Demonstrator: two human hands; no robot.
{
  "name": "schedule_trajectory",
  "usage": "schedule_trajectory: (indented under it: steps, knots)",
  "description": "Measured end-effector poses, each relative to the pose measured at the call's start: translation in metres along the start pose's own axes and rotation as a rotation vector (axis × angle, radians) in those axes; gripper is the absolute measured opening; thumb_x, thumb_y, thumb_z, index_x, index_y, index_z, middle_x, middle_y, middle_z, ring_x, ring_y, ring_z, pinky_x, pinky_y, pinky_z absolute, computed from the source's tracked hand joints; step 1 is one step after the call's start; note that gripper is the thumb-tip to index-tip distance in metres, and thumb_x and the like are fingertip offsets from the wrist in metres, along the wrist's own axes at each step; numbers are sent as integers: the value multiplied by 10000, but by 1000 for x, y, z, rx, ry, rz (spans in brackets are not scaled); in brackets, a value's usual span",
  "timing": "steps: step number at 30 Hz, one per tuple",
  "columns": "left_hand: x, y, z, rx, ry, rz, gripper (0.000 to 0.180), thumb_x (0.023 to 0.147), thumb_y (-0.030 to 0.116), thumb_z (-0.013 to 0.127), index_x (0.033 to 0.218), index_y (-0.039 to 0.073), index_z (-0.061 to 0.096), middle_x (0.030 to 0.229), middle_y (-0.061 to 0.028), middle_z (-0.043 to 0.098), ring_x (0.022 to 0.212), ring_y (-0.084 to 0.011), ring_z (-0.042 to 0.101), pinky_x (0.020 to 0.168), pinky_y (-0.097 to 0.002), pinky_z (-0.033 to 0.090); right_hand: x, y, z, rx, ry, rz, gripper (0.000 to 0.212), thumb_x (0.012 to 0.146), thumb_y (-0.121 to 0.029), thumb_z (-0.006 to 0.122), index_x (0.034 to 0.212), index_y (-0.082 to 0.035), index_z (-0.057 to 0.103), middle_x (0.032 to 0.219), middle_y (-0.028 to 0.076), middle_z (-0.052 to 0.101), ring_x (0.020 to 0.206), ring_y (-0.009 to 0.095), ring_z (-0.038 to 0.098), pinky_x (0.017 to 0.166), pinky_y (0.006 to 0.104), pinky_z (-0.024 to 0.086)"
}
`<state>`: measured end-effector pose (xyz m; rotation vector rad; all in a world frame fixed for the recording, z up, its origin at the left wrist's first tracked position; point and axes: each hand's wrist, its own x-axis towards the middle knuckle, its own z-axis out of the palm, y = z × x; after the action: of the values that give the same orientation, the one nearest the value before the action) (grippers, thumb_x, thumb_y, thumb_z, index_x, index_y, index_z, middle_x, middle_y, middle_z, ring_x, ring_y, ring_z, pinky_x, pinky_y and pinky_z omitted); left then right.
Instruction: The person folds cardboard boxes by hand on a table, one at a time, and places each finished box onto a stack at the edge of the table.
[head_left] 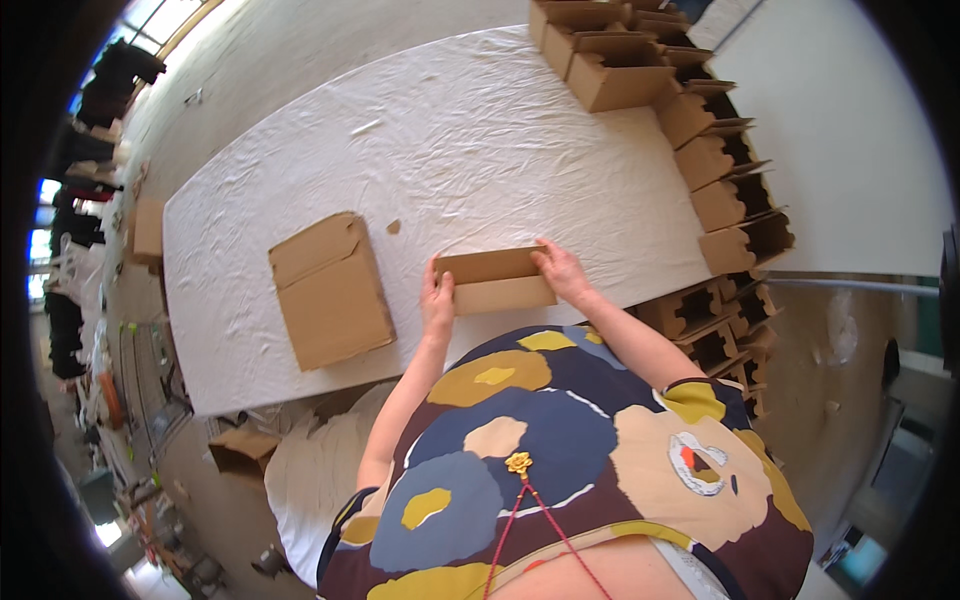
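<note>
A brown cardboard box is held at the near edge of the table, its long side toward me. My left hand grips its left end, with the thumb on the inner side. At the right end, my right hand has its thumb over the far wall and the other fingers mostly hidden behind. To the left lies a stack of flat cardboard blanks, apart from both hands. A small cardboard scrap rests between the stack and the box.
White wrinkled cloth covers the table. Folded open boxes line its far right corner and right side, with more boxes stacked below the near right edge. An open carton sits on the floor at the lower left.
</note>
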<state>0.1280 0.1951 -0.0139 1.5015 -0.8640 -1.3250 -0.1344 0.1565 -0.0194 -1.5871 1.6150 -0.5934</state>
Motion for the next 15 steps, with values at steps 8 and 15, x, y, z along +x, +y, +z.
schedule_trajectory:
  steps: [8, 15]
  knots:
    - [-7, 13, -24, -81, -126, -141, 518, 1029, 304, 537, 1506, 227, 352, 1352, -58, 525, 1134, -159, 549, 948, -313, 477, -31, -2, -37, 393, -454, 447, 953, 870, -699, 568, 1535, -82, 276, 1341, 196, 567, 1007, 303, 684, 700, 405, 596]
    - [-17, 40, -13, 107, -159, -248, 511, 1026, 377, 527, 1493, 282, 341, 1449, -66, 423, 1078, -199, 597, 686, -349, 591, -61, -20, -54, 741, -483, 490, 890, 874, -559, 673, 1536, -98, 298, 1357, 138, 551, 1025, 254, 660, 831, 374, 577]
